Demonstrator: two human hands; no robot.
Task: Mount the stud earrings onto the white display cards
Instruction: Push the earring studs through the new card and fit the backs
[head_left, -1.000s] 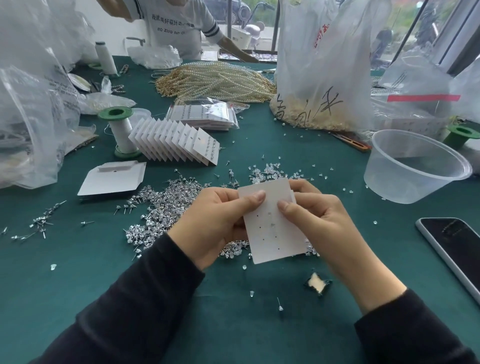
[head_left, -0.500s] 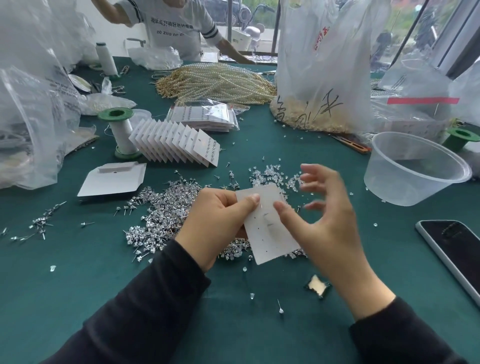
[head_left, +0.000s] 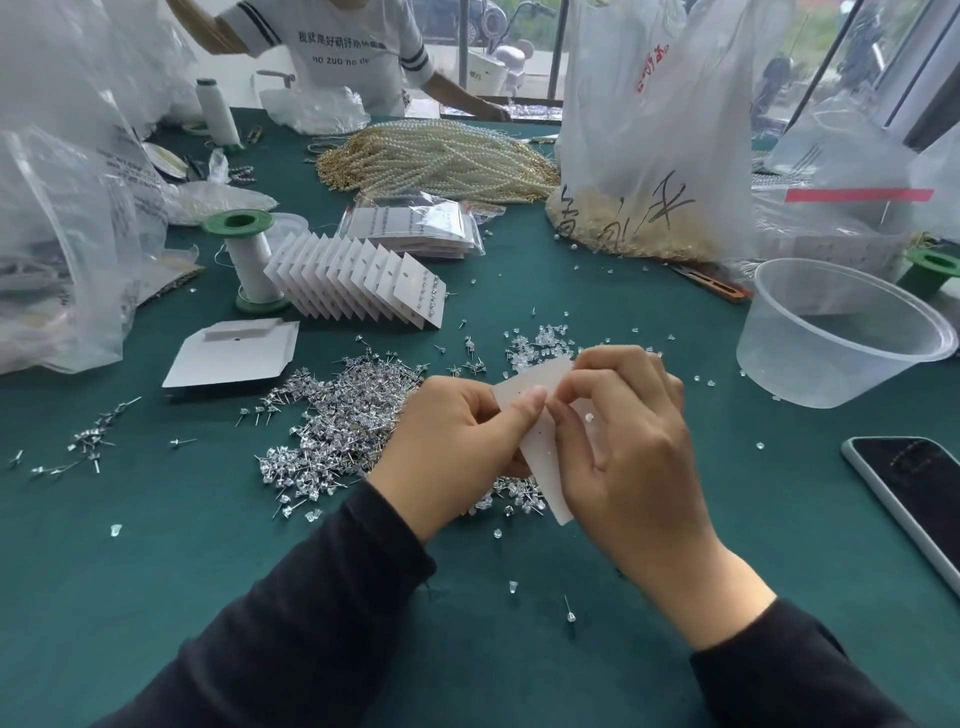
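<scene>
Clear plastic bags are heaped at the far left edge of the green table, and a few loose studs lie scattered nearer. To their right a flat folded card sheet lies beside a green-capped spool. Right of the spool stands a fanned row of filled cards. Nearer is the heap of stud earrings, spread on the table and reaching under the hands.

The left hand grips the white display card by its left edge, thumb pressed on the front. The card is held above the table, tilted, over the near right edge of the stud heap. The right hand pinches the card's upper part, its thumb tip meeting the left thumb and its fingers curled behind the top edge. Whether it also holds a stud cannot be told.

Just beyond the hands lies a patch of clear earring backs. Far across the table are pearl strands and a large printed bag. At the right stand a clear plastic tub and, nearer, a phone lying face up.
</scene>
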